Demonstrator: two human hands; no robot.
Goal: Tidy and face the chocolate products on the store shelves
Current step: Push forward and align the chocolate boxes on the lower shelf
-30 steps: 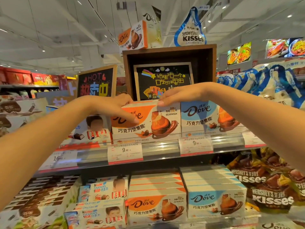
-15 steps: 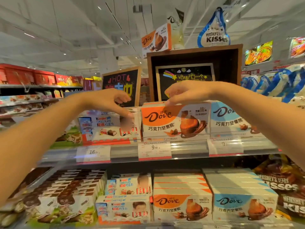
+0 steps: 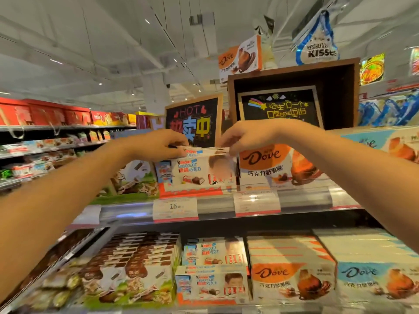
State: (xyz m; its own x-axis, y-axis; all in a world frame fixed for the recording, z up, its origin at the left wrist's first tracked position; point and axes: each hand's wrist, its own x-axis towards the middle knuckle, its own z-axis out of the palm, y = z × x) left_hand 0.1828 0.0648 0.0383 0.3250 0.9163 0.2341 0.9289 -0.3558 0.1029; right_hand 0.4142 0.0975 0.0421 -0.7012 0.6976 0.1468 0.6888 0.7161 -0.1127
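Your left hand and right hand pinch the ends of the top chocolate box on the upper shelf. It sits on another box. Pull unevenly and it may slip off.

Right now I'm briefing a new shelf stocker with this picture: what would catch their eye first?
Two bare arms reach in from both sides; the left hand and right hand grip opposite ends of a Kinder chocolate box on the upper shelf. Just right of it stands an orange Dove box, with a chalkboard HOT sign behind. High above, a Hershey's Kisses bag tops the wooden display.
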